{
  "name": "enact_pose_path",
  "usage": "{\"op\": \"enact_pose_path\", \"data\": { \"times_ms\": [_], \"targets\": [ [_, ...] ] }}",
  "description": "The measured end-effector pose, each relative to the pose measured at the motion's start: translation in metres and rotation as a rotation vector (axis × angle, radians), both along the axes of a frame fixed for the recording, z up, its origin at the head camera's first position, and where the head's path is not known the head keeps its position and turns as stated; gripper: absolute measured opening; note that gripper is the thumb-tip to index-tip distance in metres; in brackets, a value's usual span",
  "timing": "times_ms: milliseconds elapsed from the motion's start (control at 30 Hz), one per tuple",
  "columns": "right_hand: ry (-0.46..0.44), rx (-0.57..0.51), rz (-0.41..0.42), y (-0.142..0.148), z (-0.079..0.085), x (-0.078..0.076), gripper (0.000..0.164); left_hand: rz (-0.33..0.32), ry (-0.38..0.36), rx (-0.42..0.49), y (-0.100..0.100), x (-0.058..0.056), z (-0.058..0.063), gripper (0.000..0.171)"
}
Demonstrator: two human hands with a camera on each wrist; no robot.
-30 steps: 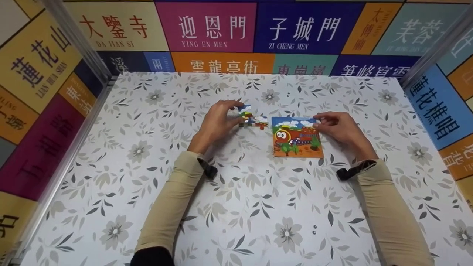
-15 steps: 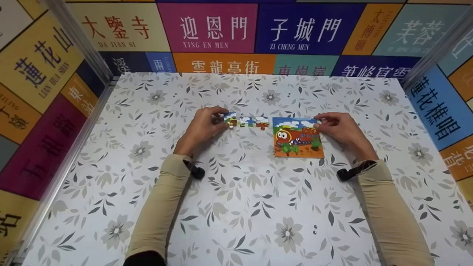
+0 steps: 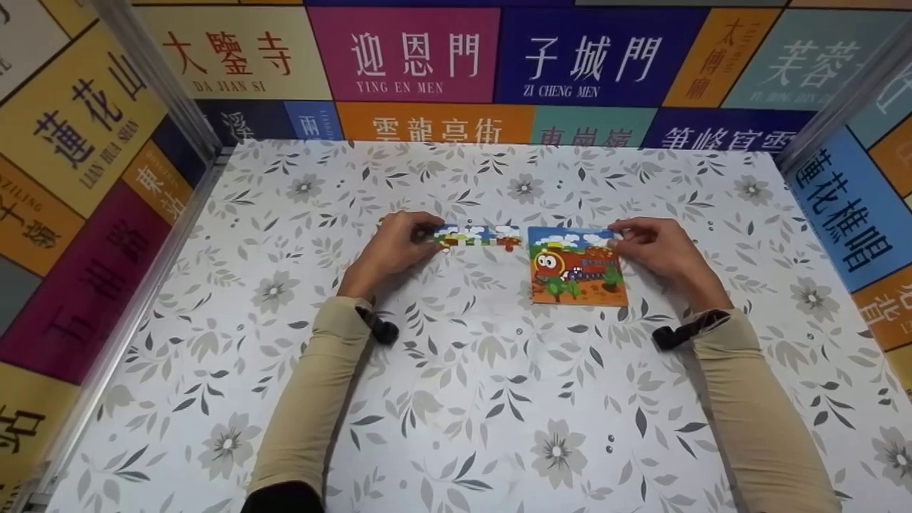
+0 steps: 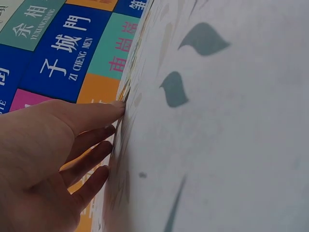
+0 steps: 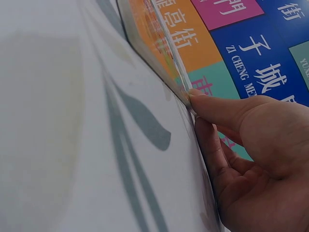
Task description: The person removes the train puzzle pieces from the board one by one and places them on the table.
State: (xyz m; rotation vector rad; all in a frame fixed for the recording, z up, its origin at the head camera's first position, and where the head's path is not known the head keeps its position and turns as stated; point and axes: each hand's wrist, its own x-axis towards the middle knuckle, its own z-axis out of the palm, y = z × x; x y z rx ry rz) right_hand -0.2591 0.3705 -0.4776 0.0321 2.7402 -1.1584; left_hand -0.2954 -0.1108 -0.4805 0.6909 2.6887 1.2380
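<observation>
**Both hands pinching: right hand (image 3: 659, 249) on picture card (image 3: 577, 278), left hand (image 3: 392, 249) on puzzle strip (image 3: 479, 235)**

Walls (image 3: 406, 53): coloured panels with lettering, cropped at top and sides. Far row partly hidden behind the tabletop (image 3: 342, 456).

Tabletop: white, grey leaf/flower print. Near edge out of frame.

Sleeves (image 3: 306, 399): beige, both run off the bottom. Black section on the left one, cut off.

Right hand: thumb and finger pinch the card's upper right corner, so that corner is covered. Remaining fingers mostly hidden in head view; in right wrist view they sit bent below the thumb.

Left hand: thumb and index pinch the strip's left end, covering part of it. Left wrist view has the other fingers spread; strip is edge-on there, only a sliver, unreadable.

Card: flat on the tabletop, right of the strip, train picture with eyes. Edge-on in right wrist view, print not legible.

Strip: flat, sky/clouds on top, knobs along the lower edge. Seams too small to count pieces. Right end just beside the card.

Black wrist devices (image 3: 385, 331): one per wrist, straps partly under cuffs.
</observation>
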Motion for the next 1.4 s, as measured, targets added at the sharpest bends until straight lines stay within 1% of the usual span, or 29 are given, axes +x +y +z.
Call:
{"op": "enact_pose_path", "data": {
  "times_ms": [233,400,533,733,867,967,1100,1167,1300,1400],
  "targets": [
    [0.001,0.000,-0.004,0.001,0.002,0.001,0.054,0.012,-0.008,-0.002,0.000,-0.002,0.000,0.043],
    [0.040,0.003,0.011,0.001,0.001,0.001,0.051,0.006,0.008,-0.008,0.000,-0.002,0.000,0.044],
    [0.062,0.008,0.018,0.000,0.000,0.000,0.049,0.008,-0.003,-0.009,0.000,-0.001,0.001,0.046],
    [0.038,0.014,0.004,-0.001,0.001,-0.001,0.048,0.004,-0.024,-0.010,0.000,-0.001,0.006,0.051],
    [0.034,0.017,0.005,0.000,0.002,-0.001,0.048,-0.017,0.001,0.002,0.003,-0.001,0.011,0.052],
    [0.028,0.014,0.002,0.000,0.002,0.000,0.049,-0.052,0.051,0.012,0.010,0.000,0.014,0.049],
    [0.013,0.009,-0.005,0.001,0.001,0.000,0.050,-0.114,0.099,0.014,0.027,0.003,0.015,0.043],
    [0.008,0.008,-0.010,0.001,0.001,0.000,0.050,-0.142,0.105,0.011,0.036,0.005,0.016,0.042],
    [0.019,0.010,-0.008,0.001,-0.001,0.000,0.050,-0.184,0.125,-0.022,0.057,0.011,0.019,0.040],
    [0.026,0.011,-0.006,0.002,-0.002,0.000,0.049,-0.224,0.120,-0.036,0.075,0.015,0.020,0.039]
  ]
}}
